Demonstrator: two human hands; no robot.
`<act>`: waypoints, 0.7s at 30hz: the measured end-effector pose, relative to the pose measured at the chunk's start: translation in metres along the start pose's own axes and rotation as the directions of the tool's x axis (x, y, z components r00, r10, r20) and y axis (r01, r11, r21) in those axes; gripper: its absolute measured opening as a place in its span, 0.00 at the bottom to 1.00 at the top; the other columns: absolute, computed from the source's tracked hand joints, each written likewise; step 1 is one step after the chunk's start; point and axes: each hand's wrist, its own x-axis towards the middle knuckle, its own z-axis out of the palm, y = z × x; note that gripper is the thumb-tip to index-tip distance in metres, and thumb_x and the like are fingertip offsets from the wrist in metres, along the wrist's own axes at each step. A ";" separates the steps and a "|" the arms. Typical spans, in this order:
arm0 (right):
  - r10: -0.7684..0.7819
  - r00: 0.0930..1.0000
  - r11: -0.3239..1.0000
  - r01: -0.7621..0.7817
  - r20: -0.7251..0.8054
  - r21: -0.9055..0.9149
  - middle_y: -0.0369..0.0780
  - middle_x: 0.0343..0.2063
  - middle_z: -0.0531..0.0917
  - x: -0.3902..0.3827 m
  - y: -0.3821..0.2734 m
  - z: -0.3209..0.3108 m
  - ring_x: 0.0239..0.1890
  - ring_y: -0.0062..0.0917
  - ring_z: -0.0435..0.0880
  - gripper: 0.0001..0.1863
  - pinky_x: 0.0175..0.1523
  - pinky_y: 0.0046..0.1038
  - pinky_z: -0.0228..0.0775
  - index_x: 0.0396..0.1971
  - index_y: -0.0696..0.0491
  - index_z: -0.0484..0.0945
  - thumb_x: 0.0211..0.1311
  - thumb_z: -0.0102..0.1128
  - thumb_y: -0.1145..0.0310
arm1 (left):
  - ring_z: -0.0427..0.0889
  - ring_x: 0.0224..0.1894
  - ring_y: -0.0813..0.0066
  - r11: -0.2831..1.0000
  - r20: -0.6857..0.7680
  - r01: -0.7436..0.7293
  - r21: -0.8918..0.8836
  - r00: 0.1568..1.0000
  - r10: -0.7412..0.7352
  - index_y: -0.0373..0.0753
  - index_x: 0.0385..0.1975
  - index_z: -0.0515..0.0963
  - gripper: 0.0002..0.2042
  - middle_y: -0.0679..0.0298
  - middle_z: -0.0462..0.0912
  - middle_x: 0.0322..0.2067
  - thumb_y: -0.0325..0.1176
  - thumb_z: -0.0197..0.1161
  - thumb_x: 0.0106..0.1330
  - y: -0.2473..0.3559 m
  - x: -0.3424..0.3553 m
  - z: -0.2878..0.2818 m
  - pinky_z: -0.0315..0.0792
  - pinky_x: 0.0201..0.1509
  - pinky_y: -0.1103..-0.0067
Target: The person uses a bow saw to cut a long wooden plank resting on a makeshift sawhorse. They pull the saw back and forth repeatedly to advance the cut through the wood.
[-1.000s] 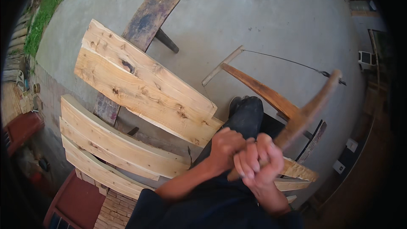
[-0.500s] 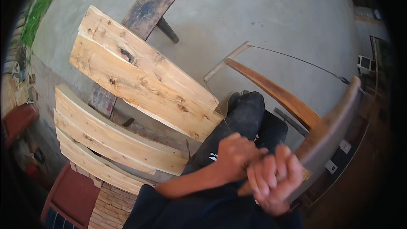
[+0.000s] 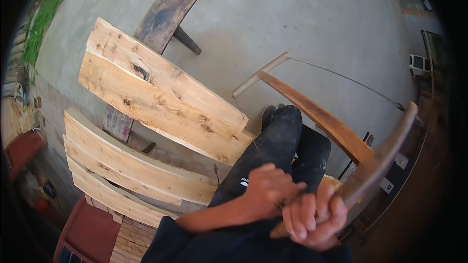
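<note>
A wooden frame saw (image 3: 319,113) with a brown middle bar and a taut cord slants across the right side. My right hand (image 3: 316,218) is wrapped round its near end bar, low in front of my body. Just left of it, my left hand (image 3: 267,185) is closed in a fist at the near end of the thin blade; its exact hold is hidden. The blade runs back to the far end bar, over the right end of a wide knotty board (image 3: 165,101). My bent leg (image 3: 273,136) lies against that board end.
Under the wide board stands a dark, worn bench (image 3: 168,14). Several pale curved boards (image 3: 134,165) lie nearer on the left. A dark red chair-like piece (image 3: 90,229) is at lower left, beside stacked wood strips (image 3: 134,241). Grey concrete floor (image 3: 341,24) spreads beyond.
The saw's near end bar has moved slightly down and right, and my left hand sits a little lower. The view has shifted slightly. Both hands keep their hold.
</note>
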 end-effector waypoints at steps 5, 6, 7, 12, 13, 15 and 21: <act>0.017 0.964 0.996 -0.040 -0.264 -0.082 0.36 0.14 0.68 0.084 0.055 -0.041 0.11 0.27 0.64 0.21 0.23 0.32 0.62 0.24 0.46 0.62 0.79 0.44 0.53 | 0.74 0.21 0.61 0.996 0.009 0.087 -0.028 0.996 -0.087 0.42 0.13 0.69 0.13 0.65 0.70 0.16 0.36 0.70 0.44 -0.109 -0.012 0.000 0.62 0.28 0.67; 0.011 0.972 0.993 -0.038 -0.234 -0.110 0.37 0.15 0.68 0.089 0.055 -0.047 0.12 0.28 0.64 0.20 0.25 0.33 0.62 0.24 0.47 0.62 0.79 0.46 0.54 | 0.73 0.21 0.61 0.997 0.012 0.073 -0.023 0.997 -0.073 0.41 0.13 0.69 0.14 0.64 0.70 0.16 0.36 0.70 0.44 -0.114 -0.014 0.001 0.62 0.28 0.68; 0.031 0.974 0.990 -0.061 -0.225 -0.125 0.37 0.18 0.69 0.086 0.053 -0.050 0.16 0.29 0.67 0.20 0.28 0.34 0.63 0.26 0.47 0.63 0.79 0.46 0.53 | 0.73 0.21 0.61 0.998 0.014 0.060 -0.019 0.998 -0.059 0.41 0.13 0.69 0.14 0.64 0.70 0.16 0.36 0.70 0.45 -0.119 -0.017 0.003 0.62 0.28 0.68; 0.021 0.958 0.989 0.022 -0.286 0.145 0.34 0.26 0.69 0.098 0.012 -0.055 0.27 0.20 0.70 0.19 0.33 0.27 0.63 0.32 0.47 0.66 0.79 0.54 0.49 | 0.68 0.20 0.61 0.997 -0.068 0.071 0.028 0.995 -0.069 0.40 0.14 0.67 0.19 0.63 0.67 0.16 0.31 0.74 0.53 -0.105 -0.011 0.006 0.58 0.27 0.68; 0.050 0.991 0.974 -0.021 -0.121 0.227 0.34 0.23 0.70 0.105 0.008 -0.072 0.23 0.21 0.70 0.20 0.31 0.27 0.64 0.31 0.47 0.66 0.79 0.51 0.48 | 0.66 0.19 0.62 0.998 -0.123 0.063 0.021 0.991 -0.060 0.40 0.12 0.65 0.21 0.63 0.65 0.15 0.29 0.75 0.57 -0.098 -0.006 0.006 0.56 0.26 0.68; 0.056 0.998 0.955 -0.053 -0.002 0.292 0.33 0.18 0.69 0.109 0.008 -0.078 0.16 0.21 0.67 0.22 0.27 0.28 0.64 0.28 0.47 0.65 0.80 0.48 0.48 | 0.65 0.18 0.62 0.998 -0.302 0.054 -0.018 0.952 -0.057 0.40 0.12 0.64 0.22 0.63 0.63 0.14 0.28 0.75 0.55 -0.094 -0.004 0.018 0.55 0.26 0.68; 0.059 0.990 0.969 -0.027 -0.124 0.244 0.32 0.13 0.68 0.061 -0.019 -0.038 0.10 0.21 0.65 0.24 0.21 0.28 0.63 0.26 0.47 0.64 0.81 0.46 0.47 | 0.62 0.16 0.66 0.998 -0.204 -0.039 0.045 0.978 0.048 0.42 0.10 0.64 0.23 0.65 0.60 0.13 0.29 0.75 0.55 -0.040 -0.005 0.013 0.52 0.24 0.69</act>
